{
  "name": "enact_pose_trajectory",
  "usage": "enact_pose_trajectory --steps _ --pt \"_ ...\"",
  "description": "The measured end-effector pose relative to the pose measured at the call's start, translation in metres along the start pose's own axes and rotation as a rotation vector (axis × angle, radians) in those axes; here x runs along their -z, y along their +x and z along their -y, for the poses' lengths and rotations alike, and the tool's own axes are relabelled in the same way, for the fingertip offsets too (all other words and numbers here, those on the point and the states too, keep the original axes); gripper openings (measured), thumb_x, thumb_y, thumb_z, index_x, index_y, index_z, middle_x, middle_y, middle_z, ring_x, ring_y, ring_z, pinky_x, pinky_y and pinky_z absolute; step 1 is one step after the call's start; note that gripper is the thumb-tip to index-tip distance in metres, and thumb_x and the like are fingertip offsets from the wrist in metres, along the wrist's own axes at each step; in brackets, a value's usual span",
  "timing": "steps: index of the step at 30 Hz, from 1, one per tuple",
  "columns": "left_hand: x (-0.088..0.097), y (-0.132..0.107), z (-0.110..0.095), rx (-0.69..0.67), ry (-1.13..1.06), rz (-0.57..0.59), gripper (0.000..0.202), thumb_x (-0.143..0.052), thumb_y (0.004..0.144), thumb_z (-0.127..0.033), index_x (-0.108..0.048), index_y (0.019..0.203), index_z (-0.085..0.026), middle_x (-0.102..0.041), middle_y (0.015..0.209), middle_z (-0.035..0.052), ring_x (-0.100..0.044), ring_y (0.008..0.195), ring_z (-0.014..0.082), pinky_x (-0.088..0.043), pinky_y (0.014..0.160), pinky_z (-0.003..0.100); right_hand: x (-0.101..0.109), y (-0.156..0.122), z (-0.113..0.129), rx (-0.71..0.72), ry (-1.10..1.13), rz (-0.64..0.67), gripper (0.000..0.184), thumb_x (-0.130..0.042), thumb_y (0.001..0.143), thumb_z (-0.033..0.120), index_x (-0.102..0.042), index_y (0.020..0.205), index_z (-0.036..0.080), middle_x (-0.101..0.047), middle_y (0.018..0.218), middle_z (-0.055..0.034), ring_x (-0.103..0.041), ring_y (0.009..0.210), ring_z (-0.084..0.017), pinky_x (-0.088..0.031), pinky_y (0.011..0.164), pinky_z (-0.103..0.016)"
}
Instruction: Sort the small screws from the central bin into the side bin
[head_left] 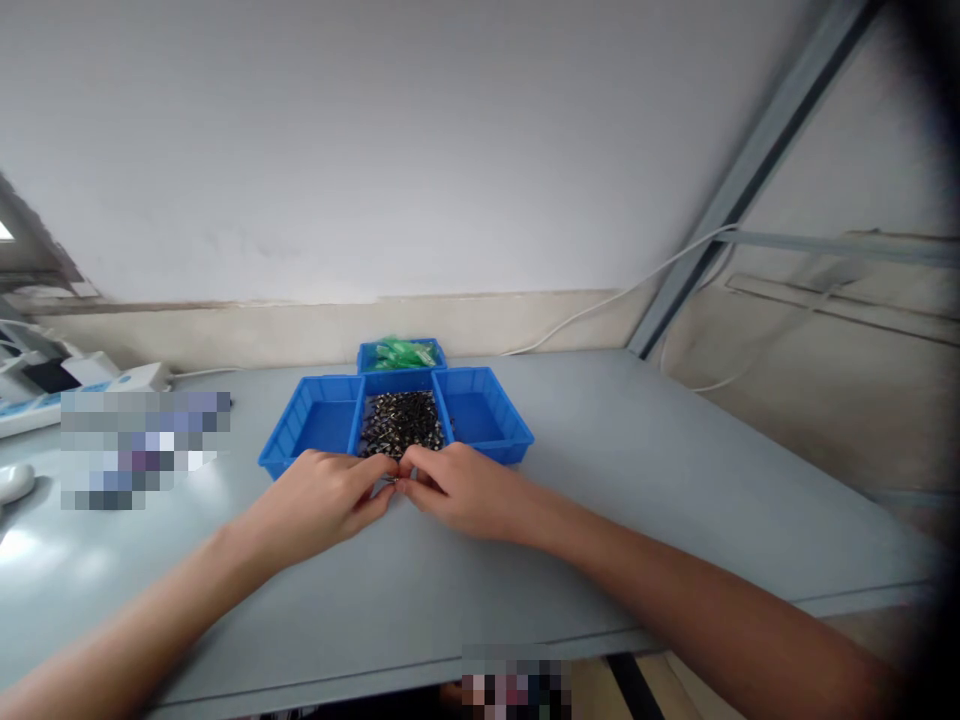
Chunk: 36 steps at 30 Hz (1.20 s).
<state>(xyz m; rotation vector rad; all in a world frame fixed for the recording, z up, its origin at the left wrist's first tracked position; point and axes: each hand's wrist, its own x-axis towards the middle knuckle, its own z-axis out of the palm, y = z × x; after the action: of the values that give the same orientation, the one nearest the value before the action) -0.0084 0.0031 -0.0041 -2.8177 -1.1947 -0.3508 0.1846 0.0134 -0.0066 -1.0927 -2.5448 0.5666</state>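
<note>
My left hand (339, 492) and my right hand (450, 490) meet just in front of the blue bins, above the tabletop. Thumb and fingertips of each are pinched together on a small, thin metal part (390, 479). Most of that part is hidden by the fingers, so its exact kind does not show. Right behind the fingertips, the middle blue bin (397, 381) contains a heap of small black and brass-coloured metal pieces (405, 420). On either side stand a left blue bin (322, 420) and a right blue bin (480, 415).
Behind the middle bin, a smaller blue bin (364, 357) holds green plastic bags (405, 352). A power strip (37, 412) with plugs and a white object (16, 483) lie at the left. A white cable (600, 302) runs along the wall to a metal frame post (682, 275).
</note>
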Motion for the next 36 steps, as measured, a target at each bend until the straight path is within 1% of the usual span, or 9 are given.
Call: enact_pose_trajectory --steps 8,21,30,33,36 --pt "-0.0018 -0.0001 0.0008 -0.012 0.018 -0.013 0.025 -0.036 0.088 -0.032 -0.057 0.089 -0.019 -0.057 0.059 -0.0028 -0.055 0.052 0.0111 -0.035 0.048 0.022 0.0013 0.0004 0.0016 0.019 -0.047 0.009 0.021 -0.038 0.088 0.027 -0.050 0.075 0.017 -0.052 0.060 0.0021 -0.046 0.055 -0.009 -0.025 0.049 -0.022" --pt "-0.0018 0.0004 0.0002 0.001 0.008 0.022 0.025 -0.036 0.088 -0.033 -0.057 0.089 -0.020 -0.057 0.059 -0.0029 -0.056 0.054 0.0127 -0.034 0.050 0.024 0.0004 0.0018 -0.0006 0.071 -0.035 -0.001 0.023 -0.037 0.088 0.025 -0.047 0.069 0.017 -0.050 0.058 0.0028 -0.045 0.053 -0.008 -0.024 0.049 -0.022" --pt "-0.0018 -0.0001 0.0012 -0.009 0.030 0.031 0.021 -0.038 0.087 -0.032 -0.056 0.085 -0.020 -0.057 0.059 -0.0036 -0.055 0.053 0.0122 -0.033 0.049 0.023 0.0004 0.0022 -0.0002 0.074 -0.038 0.008 0.024 -0.037 0.089 0.025 -0.049 0.070 0.016 -0.051 0.058 0.0024 -0.044 0.053 -0.009 -0.025 0.050 -0.022" --pt "-0.0012 0.0000 0.0011 0.001 0.027 0.043 0.022 -0.038 0.087 -0.031 -0.055 0.080 -0.020 -0.057 0.059 -0.0038 -0.055 0.052 0.0122 -0.032 0.049 0.023 -0.0002 0.0023 -0.0005 0.076 -0.040 0.009 0.024 -0.037 0.089 0.025 -0.050 0.071 0.016 -0.052 0.059 0.0020 -0.045 0.053 -0.009 -0.025 0.050 -0.022" --pt "-0.0017 0.0000 0.0014 -0.006 0.025 0.037 0.023 -0.037 0.087 -0.032 -0.055 0.082 -0.020 -0.056 0.059 -0.0037 -0.055 0.052 0.0124 -0.032 0.049 0.023 -0.0004 0.0022 -0.0005 0.075 -0.052 0.008 0.025 -0.037 0.089 0.026 -0.051 0.071 0.016 -0.052 0.059 0.0016 -0.045 0.054 -0.009 -0.025 0.050 -0.022"
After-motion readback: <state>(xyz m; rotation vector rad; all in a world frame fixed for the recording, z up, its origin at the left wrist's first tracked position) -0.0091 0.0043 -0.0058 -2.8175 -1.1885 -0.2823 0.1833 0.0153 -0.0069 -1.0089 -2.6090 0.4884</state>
